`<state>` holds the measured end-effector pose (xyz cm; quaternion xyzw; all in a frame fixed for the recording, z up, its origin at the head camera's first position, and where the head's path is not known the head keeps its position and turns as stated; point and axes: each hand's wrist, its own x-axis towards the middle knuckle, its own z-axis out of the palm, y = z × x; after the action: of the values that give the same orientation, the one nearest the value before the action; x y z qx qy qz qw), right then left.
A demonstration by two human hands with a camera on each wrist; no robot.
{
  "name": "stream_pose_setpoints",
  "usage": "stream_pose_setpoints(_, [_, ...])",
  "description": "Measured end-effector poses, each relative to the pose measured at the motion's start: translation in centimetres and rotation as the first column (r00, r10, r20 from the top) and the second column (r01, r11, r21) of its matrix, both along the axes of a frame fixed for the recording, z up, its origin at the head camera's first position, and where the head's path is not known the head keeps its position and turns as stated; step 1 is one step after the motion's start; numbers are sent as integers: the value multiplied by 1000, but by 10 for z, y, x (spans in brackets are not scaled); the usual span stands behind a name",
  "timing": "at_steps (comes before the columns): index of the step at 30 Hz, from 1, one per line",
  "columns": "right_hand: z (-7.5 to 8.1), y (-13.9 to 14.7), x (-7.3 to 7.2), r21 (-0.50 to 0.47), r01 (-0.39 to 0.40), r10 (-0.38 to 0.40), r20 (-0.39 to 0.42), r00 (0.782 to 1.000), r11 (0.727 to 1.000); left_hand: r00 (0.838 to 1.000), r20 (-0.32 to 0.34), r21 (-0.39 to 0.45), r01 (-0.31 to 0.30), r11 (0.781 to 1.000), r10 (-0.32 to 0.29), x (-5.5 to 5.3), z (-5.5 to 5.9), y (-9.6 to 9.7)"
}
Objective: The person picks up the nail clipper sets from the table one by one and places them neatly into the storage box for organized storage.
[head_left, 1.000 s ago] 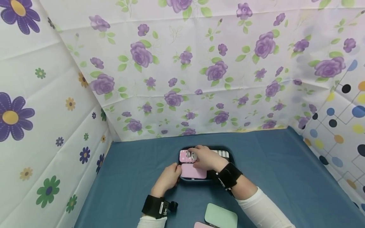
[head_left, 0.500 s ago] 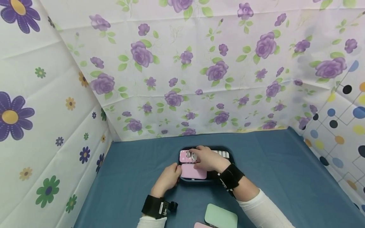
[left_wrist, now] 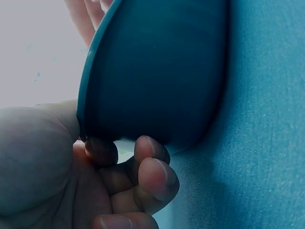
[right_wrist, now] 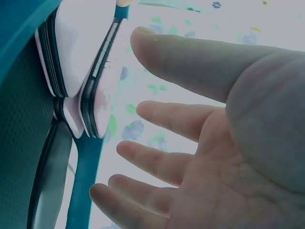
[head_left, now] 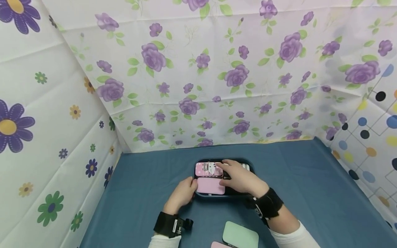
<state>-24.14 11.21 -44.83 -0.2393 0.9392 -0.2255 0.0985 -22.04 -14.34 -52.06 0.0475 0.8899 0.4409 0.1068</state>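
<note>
A dark blue plastic bin (head_left: 217,196) stands on the table, holding several flat tin boxes. My left hand (head_left: 181,193) grips its left side, thumb at the rim and fingers curled against the outer wall (left_wrist: 152,71) in the left wrist view. Inside, a pink tin with a cartoon print (head_left: 203,169) lies behind a plain pink tin (head_left: 209,186). A striped tin (head_left: 245,166) at the back right is mostly covered by my right hand (head_left: 240,177). That hand is over the bin near the pink tins' right ends; the right wrist view shows its fingers extended, holding nothing.
In front of the bin, a mint green tin (head_left: 240,235) and a pink tin (head_left: 219,245), cut off by the frame edge, lie on the blue tablecloth (head_left: 139,206). A floral sheet (head_left: 198,86) hangs behind the table, with patterned sheets at both sides.
My right hand has moved to the right, away from the cartoon tin, so more of its print shows. The left hand stays at the bin's side, and the tins look unmoved.
</note>
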Motion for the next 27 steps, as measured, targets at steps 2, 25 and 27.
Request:
stream_pose_setpoints(2, [0,7,5,-31,-9,10,11,1000,999,1000,4,0,-2,1000,2,0,0,0])
stream_pose_setpoints(25, [-38,79,51,-339,14,23,106,994,941,1000,-19,14,15,1000,-15,1,1,-1])
stream_pose_setpoints(27, [-39,83,56,-347,21,10,87,996,938,1000,-16,16,14,1000,-14,1,1,-1])
